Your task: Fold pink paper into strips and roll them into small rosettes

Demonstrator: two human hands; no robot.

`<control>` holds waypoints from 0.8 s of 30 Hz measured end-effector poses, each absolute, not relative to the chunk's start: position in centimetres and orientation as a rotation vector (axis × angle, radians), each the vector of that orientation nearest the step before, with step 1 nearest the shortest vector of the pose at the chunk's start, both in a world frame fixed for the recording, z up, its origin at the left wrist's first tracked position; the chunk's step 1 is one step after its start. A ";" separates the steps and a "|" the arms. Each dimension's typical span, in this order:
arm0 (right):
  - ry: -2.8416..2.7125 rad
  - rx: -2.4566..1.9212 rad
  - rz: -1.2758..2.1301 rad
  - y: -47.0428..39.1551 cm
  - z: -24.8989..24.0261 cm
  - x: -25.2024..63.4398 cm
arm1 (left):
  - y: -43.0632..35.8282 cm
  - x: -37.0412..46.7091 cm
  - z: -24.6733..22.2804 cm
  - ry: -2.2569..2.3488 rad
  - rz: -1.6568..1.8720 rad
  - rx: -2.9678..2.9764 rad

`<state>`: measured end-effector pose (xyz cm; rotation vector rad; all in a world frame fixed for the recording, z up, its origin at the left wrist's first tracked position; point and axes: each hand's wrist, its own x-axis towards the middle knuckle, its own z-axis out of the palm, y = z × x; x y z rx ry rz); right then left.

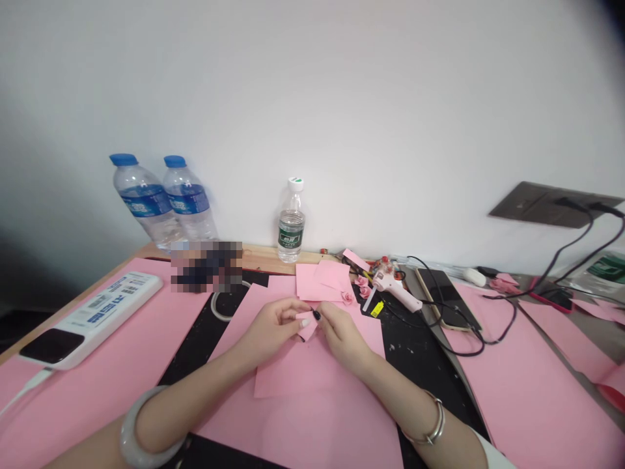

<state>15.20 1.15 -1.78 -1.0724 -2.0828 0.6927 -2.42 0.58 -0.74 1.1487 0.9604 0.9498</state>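
Observation:
My left hand (278,326) and my right hand (339,333) meet above pink paper sheets (312,417) at the middle of the table. Between their fingertips is a small piece of pink paper (307,320), pinched from both sides. My left thumb lies on its near face; the fingers of my right hand close on its right edge. Part of the piece is hidden by the fingers. Just beyond the hands lie pink square papers (319,277) and several small pink paper roses (347,298). A pale pink glue gun (398,291) rests to the right of them.
A white power bank (97,319) with a cable lies at left. Two large water bottles (188,202) and a small bottle (291,225) stand by the wall. At right are a phone (446,296), black cables (469,353), pink sheets and a wall socket (541,203).

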 end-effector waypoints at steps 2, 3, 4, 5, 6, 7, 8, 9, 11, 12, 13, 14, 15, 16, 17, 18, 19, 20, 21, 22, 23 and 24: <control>-2.025 -1.107 0.724 1.2 -1.7 15.2 | 0.6 -2.4 -0.5 0.953 0.929 1.121; -1.997 -1.118 0.740 1.2 -1.7 15.2 | 0.6 -2.4 -0.4 0.952 0.915 1.108; -1.965 -1.126 0.754 1.2 -1.7 15.2 | 0.5 -2.4 -0.4 0.956 0.896 1.100; -1.923 -1.129 0.763 1.3 -1.6 15.2 | 0.5 -2.3 -0.3 0.964 0.875 1.095; -1.877 -1.128 0.764 1.3 -1.6 15.2 | 0.5 -2.3 -0.3 0.978 0.859 1.089; -1.833 -1.120 0.752 1.3 -1.5 15.2 | 0.5 -2.3 -0.4 0.994 0.853 1.080; -1.798 -1.105 0.730 1.3 -1.4 15.3 | 0.5 -2.3 -0.4 1.005 0.855 1.070; -1.777 -1.087 0.703 1.3 -1.3 15.3 | 0.4 -2.3 -0.4 1.011 0.866 1.058; -1.798 -1.036 0.664 1.1 -1.1 15.2 | 0.4 -2.2 -0.5 1.002 0.909 1.045; -1.818 -1.020 0.670 1.0 -1.0 15.2 | 0.4 -2.2 -0.5 0.999 0.930 1.042; -1.835 -1.010 0.682 1.0 -1.0 15.1 | 0.4 -2.2 -0.6 0.998 0.948 1.041; -1.844 -1.009 0.699 0.9 -1.0 15.0 | 0.5 -2.2 -0.6 0.999 0.961 1.036; -1.844 -1.015 0.715 0.9 -1.1 14.9 | 0.5 -2.2 -0.7 0.998 0.968 1.030; -1.840 -1.021 0.728 0.9 -1.2 14.9 | 0.5 -2.2 -0.7 0.990 0.968 1.025; -1.829 -1.028 0.737 0.9 -1.4 14.8 | 0.5 -2.1 -0.8 0.978 0.966 1.020; -1.815 -1.031 0.745 1.0 -1.6 14.8 | 0.5 -2.1 -0.8 0.966 0.965 1.016; -1.799 -1.034 0.753 1.1 -1.7 14.8 | 0.5 -2.1 -0.8 0.960 0.965 1.011; -1.783 -1.036 0.763 1.1 -1.8 14.8 | 0.4 -2.1 -0.8 0.959 0.969 1.004; -1.771 -1.036 0.774 1.2 -1.9 14.9 | 0.4 -2.1 -0.8 0.964 0.976 0.996; -1.760 -1.035 0.783 1.3 -2.0 14.9 | 0.4 -2.1 -0.8 0.967 0.987 0.989; -1.751 -1.035 0.793 1.3 -2.1 14.9 | 0.3 -2.1 -0.8 0.968 0.997 0.981; -1.745 -1.036 0.803 1.3 -2.1 14.9 | 0.3 -2.1 -0.7 0.965 1.005 0.974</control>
